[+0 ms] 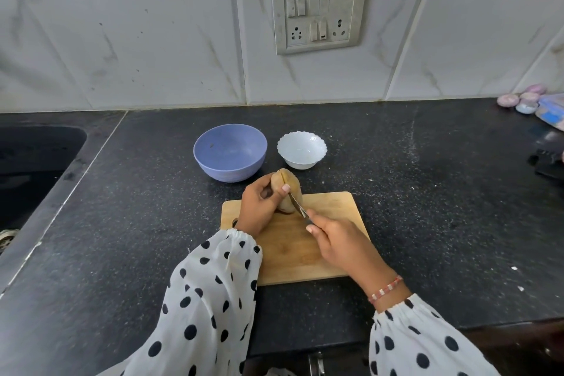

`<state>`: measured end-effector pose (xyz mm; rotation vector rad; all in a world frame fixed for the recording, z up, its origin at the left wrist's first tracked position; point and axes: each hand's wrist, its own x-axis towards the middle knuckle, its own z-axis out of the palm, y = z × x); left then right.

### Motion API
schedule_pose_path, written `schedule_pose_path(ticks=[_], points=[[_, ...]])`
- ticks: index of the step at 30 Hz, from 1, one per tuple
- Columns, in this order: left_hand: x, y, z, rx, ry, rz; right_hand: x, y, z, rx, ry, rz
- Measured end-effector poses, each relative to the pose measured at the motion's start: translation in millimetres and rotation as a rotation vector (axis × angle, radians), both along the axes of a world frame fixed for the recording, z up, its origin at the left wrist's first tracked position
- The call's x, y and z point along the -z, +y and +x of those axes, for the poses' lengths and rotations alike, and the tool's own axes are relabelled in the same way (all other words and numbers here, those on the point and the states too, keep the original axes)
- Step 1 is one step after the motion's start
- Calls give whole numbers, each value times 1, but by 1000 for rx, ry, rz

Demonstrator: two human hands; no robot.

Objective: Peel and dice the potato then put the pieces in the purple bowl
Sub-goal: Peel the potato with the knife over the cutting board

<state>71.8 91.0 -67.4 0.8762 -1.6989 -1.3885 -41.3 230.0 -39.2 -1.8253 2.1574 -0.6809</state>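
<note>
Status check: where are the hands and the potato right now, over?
Left hand grips potato on cutting board. Right hand holds knife, blade in potato. Skin still on. Purple bowl empty; nothing blocking.

Both forearms, in polka-dot sleeves, reach forward. The left hand point(261, 207) is curled in a grip, thumb on top. The right hand point(338, 238), a beaded bracelet at its wrist, is closed in a grip, forefinger extended.

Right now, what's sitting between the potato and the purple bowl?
Nothing. In the head view only a short strip of bare black counter separates the potato, held by the left hand, from the purple bowl.
</note>
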Motion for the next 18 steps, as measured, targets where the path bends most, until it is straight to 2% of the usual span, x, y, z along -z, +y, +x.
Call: schedule_pose_path(ticks=[5, 9, 12, 16, 18], points=[[0, 1, 2, -14, -24, -43, -11, -2, -5, -12, 7, 30], [-3, -2, 0, -57, -98, -93, -3, -2, 26, 95, 314, 22], [-5, -2, -5, -70, -130, -99, 11, 2, 43, 136, 396, -34], [-5, -1, -17, -76, -49, 57, 12, -2, 32, 121, 358, -76], [-6, -7, -19, -93, -44, 158, 12, -4, 29, 113, 431, -79]])
